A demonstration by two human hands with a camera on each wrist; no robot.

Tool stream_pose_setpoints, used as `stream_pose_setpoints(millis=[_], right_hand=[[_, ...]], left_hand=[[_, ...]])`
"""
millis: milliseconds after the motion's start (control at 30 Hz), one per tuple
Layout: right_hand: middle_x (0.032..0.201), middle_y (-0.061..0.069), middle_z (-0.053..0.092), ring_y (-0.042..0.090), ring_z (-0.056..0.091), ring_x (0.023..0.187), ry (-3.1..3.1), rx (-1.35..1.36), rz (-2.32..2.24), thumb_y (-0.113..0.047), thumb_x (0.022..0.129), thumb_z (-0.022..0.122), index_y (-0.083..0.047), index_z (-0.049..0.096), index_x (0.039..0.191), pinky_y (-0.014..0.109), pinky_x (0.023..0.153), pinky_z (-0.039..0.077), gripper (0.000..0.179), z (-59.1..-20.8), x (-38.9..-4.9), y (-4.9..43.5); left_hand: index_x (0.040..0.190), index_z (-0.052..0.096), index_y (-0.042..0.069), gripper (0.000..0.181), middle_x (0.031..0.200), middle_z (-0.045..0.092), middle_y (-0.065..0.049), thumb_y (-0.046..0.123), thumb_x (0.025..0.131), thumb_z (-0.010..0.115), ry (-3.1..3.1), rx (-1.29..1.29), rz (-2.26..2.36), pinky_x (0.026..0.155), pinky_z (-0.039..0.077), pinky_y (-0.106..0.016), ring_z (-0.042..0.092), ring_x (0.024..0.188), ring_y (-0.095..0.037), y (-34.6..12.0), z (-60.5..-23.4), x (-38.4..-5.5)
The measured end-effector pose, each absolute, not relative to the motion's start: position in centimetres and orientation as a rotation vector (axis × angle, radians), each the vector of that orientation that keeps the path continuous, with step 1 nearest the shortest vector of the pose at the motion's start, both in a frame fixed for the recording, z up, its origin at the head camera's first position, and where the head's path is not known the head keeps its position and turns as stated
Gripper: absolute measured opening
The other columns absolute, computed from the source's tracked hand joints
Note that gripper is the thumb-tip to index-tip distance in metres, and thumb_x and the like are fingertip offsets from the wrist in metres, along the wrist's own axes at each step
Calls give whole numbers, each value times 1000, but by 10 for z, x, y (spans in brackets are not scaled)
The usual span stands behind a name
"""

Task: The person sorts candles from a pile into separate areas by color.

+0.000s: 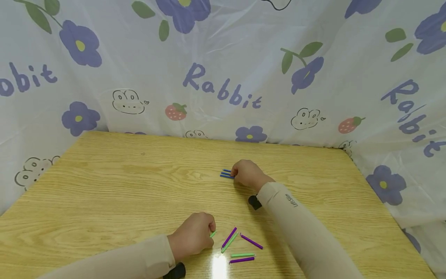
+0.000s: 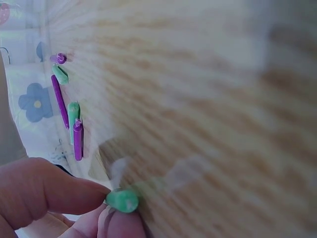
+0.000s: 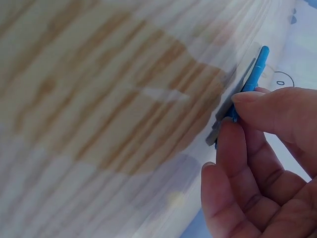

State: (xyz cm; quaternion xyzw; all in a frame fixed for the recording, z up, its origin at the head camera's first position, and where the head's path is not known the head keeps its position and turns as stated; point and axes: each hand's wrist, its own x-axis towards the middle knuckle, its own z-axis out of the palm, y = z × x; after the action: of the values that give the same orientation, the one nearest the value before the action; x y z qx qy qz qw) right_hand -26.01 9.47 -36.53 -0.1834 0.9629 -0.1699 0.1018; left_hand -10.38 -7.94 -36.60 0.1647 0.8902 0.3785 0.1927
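Observation:
My left hand (image 1: 193,237) pinches a green candle (image 2: 125,201) between thumb and finger, close over the tabletop. Only a short green end shows past the fingers in the head view. Farther forward, my right hand (image 1: 249,174) has thumb and fingertips around a blue candle (image 3: 258,69), low at the table. Beside it, blue candles (image 1: 225,175) lie side by side, their right ends hidden behind the fingers. Just right of my left hand, a purple candle (image 1: 228,239) lies along a green candle (image 1: 230,244).
Another purple candle (image 1: 251,241) lies slanted to the right. Nearer the front, a green candle (image 1: 242,255) lies next to a purple candle (image 1: 242,260). The wooden table (image 1: 139,186) meets a printed curtain (image 1: 216,50) at its back and sides.

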Motion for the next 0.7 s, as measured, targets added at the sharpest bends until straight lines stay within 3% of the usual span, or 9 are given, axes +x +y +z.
stream_pose_setpoints(millis=[700], right_hand=[[90, 0, 65, 12, 55, 80, 2890, -580, -430, -1, 82, 55, -11, 70, 87, 29, 75, 47, 19, -366, -259, 92]], left_hand=[[76, 54, 3, 22, 61, 43, -2, -14, 64, 62, 2508, 475, 1076, 46, 33, -24, 37, 52, -12, -79, -367, -103]])
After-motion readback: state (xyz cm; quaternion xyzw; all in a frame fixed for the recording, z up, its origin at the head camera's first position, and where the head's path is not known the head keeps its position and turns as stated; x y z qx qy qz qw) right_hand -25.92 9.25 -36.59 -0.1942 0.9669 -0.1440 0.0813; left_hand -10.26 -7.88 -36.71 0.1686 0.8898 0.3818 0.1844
